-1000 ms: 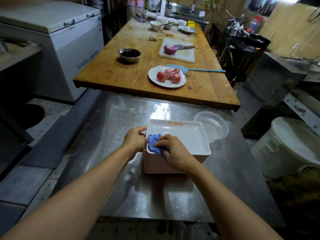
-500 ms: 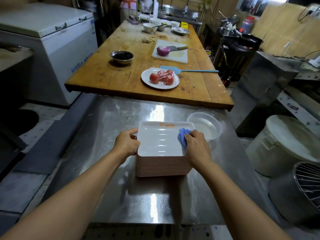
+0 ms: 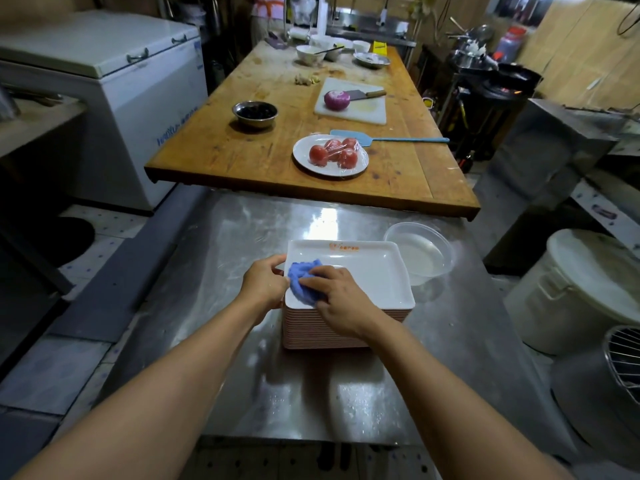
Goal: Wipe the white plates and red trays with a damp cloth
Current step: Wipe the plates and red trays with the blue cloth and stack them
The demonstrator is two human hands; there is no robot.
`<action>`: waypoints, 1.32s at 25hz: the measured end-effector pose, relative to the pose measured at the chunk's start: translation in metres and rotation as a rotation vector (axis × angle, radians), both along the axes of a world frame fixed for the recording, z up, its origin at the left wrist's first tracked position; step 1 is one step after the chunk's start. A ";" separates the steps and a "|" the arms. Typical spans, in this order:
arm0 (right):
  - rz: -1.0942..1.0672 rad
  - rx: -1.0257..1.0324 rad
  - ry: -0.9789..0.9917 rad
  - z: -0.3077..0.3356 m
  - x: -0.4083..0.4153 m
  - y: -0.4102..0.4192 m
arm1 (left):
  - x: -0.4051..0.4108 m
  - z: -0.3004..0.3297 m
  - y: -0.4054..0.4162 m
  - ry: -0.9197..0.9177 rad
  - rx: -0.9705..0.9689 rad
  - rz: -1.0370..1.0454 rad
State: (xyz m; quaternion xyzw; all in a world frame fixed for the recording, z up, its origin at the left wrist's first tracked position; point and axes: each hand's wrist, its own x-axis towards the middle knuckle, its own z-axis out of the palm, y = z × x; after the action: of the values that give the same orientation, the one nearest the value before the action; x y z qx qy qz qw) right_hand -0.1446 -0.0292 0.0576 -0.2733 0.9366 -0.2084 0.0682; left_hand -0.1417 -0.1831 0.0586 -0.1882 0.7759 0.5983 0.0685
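Top plate [image 3: 374,275]: white, rectangular, on a stack [image 3: 322,332] of like plates, centre of steel table [image 3: 450,341]. Blue cloth [image 3: 303,280] bunched on the plate's 9 o'clock end. Right hand [image 3: 337,299] lies over the cloth, fingers curled onto it, pressing it down. Left hand [image 3: 265,284] grips the plate's 9 o'clock rim, thumb on top. Clear bowl [image 3: 420,252] of water at 2 o'clock, just beside the stack. Wooden table [image 3: 263,147] at 12 o'clock carries a dish of wrapped tomatoes [image 3: 332,154].
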 end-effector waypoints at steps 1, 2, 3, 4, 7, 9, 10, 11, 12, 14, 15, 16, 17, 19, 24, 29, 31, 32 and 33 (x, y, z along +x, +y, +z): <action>0.015 -0.010 -0.004 0.001 0.006 0.005 | 0.000 0.000 0.001 0.008 -0.021 0.000; 0.022 -0.013 0.007 0.001 0.013 0.010 | 0.000 0.000 0.002 0.017 -0.051 -0.003; 0.021 -0.007 0.027 0.001 0.019 0.015 | -0.001 0.000 0.003 0.022 -0.078 -0.003; 0.009 0.008 0.045 0.002 0.023 0.021 | -0.001 0.000 0.004 0.020 -0.097 0.001; -0.068 0.098 0.077 0.008 0.024 0.046 | -0.002 0.000 0.005 0.003 -0.122 0.024; -0.143 0.182 0.123 0.011 0.025 0.068 | -0.002 0.001 0.007 0.008 -0.152 0.029; -0.180 0.234 0.162 0.012 0.025 0.079 | -0.002 0.001 0.008 0.016 -0.167 0.032; -0.212 0.291 0.198 0.014 0.025 0.088 | -0.002 0.001 0.009 0.025 -0.179 0.038; -0.229 0.348 0.223 0.015 0.026 0.093 | -0.001 0.002 0.011 0.032 -0.190 0.045; -0.217 0.415 0.236 0.018 0.026 0.095 | 0.000 0.003 0.013 0.049 -0.301 0.045; -0.208 0.406 0.236 0.020 0.026 0.094 | 0.001 0.005 0.016 0.058 -0.442 0.031; -0.223 0.349 0.227 0.023 0.026 0.095 | 0.004 0.006 0.019 0.075 -0.609 0.017; -0.275 0.252 0.214 0.027 0.026 0.097 | 0.008 0.007 0.023 0.129 -0.750 -0.002; -0.420 0.043 0.207 0.033 0.025 0.107 | 0.017 0.010 0.037 0.298 -0.860 -0.111; -0.563 -0.121 0.236 0.038 0.024 0.128 | 0.025 0.007 0.075 0.405 -0.994 -0.438; -0.613 -0.253 0.178 0.036 0.029 0.137 | 0.026 -0.001 0.083 0.450 -1.049 -0.419; -0.654 -0.343 0.162 0.039 0.031 0.140 | 0.028 0.003 0.081 0.493 -1.004 -0.383; -0.672 -0.388 0.151 0.042 0.032 0.142 | 0.029 0.006 0.081 0.526 -0.991 -0.365; -0.686 -0.420 0.141 0.045 0.033 0.144 | 0.029 0.010 0.082 0.559 -0.983 -0.344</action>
State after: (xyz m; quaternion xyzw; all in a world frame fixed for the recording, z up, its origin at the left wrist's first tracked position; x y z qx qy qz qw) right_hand -0.1114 0.1149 0.1029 0.0333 0.9128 -0.3867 -0.1269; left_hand -0.1126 -0.1015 0.0688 0.0956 0.9700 0.1756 -0.1380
